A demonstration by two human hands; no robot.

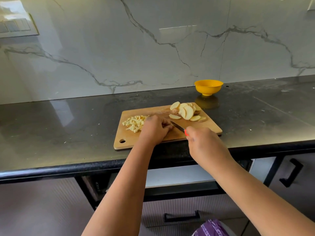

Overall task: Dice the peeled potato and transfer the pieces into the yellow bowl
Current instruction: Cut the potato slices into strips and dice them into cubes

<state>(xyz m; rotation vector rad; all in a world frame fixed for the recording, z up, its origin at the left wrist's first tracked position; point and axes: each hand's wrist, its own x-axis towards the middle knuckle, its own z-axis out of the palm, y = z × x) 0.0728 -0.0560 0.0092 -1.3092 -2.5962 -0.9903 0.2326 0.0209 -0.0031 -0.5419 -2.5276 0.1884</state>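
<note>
- Right hand (202, 142) grips the knife (178, 126); its blade runs diagonally up-left toward the left fingers.
- Left hand (156, 128) fingers (167, 125) curl over something hidden.
- Diced potato (133, 123) lies left of them.

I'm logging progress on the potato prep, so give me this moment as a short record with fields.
left hand: pressing down on the piece being cut, itself hidden
right hand: grips knife
diced pieces: left part of cutting board
potato slices: piled at board's far right
yellow bowl: on counter beyond board; contents not visible
</note>
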